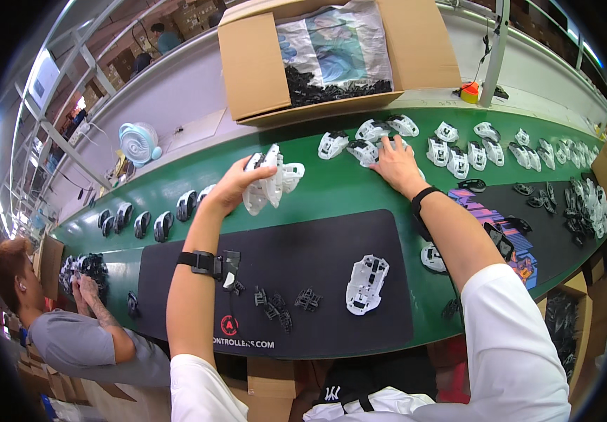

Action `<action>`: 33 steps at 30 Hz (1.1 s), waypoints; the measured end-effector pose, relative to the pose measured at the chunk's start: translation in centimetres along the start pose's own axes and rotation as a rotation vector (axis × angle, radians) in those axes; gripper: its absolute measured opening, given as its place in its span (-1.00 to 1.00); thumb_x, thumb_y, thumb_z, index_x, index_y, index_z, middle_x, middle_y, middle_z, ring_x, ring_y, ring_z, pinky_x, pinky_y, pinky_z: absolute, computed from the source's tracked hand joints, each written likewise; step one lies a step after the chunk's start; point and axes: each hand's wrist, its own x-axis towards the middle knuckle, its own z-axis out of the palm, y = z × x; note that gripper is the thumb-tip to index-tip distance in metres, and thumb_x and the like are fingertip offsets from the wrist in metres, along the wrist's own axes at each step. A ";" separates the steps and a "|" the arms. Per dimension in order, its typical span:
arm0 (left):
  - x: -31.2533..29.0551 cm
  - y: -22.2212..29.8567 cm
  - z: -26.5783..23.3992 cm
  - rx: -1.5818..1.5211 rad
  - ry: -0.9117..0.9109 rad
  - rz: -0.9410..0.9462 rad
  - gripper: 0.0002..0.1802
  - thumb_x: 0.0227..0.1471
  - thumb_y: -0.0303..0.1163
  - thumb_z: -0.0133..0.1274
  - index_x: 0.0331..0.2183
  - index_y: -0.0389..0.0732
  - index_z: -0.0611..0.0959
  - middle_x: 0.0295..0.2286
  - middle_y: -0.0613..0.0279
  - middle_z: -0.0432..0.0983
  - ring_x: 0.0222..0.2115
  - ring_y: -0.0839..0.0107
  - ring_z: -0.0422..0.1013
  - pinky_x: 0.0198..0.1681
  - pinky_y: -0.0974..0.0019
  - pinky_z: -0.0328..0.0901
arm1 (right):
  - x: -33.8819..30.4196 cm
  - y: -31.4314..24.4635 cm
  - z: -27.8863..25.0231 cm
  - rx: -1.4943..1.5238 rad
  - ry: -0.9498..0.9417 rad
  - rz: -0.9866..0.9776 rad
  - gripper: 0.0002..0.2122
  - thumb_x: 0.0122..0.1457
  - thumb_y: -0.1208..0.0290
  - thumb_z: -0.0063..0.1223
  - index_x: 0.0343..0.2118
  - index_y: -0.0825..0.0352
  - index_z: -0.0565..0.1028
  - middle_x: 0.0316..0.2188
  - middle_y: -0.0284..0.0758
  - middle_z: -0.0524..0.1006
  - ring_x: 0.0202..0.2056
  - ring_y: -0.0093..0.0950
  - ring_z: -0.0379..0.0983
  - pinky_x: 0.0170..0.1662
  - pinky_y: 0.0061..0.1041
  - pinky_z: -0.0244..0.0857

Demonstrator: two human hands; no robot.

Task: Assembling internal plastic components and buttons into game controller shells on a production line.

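Observation:
My left hand [231, 184], raised over the green table, is closed round a few white plastic mouse shells [269, 184] held together as a bundle. Farther right, my right hand [396, 167] reaches to a cluster of white and black mouse shells [372, 129] near the cardboard box. Its fingers are bent over a white mouse shell [362, 152] there and seem to grip it; the palm hides part of that piece. On the black mat [345, 235] below lies a single white mouse base [367, 284], with small black plastic parts [273, 309] to its left.
An open cardboard box [254, 67] of black parts stands behind the green table [198, 165]. More white shells [458, 163] line the right side, and dark shells [163, 226] the left. A small fan [139, 143] stands at the back left. A co-worker [82, 330] handles parts at the left.

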 end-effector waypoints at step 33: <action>-16.1 -0.5 -3.6 -0.108 0.269 0.174 -0.20 -0.14 -0.16 0.38 0.09 -0.30 0.46 -0.16 0.19 0.52 -0.14 0.42 0.45 0.01 0.30 0.32 | 7.4 -1.1 -15.5 0.773 -0.706 -0.190 -0.40 0.24 -0.07 0.13 0.16 0.31 0.41 0.02 -0.22 0.53 0.05 -0.39 0.39 0.13 -0.44 0.26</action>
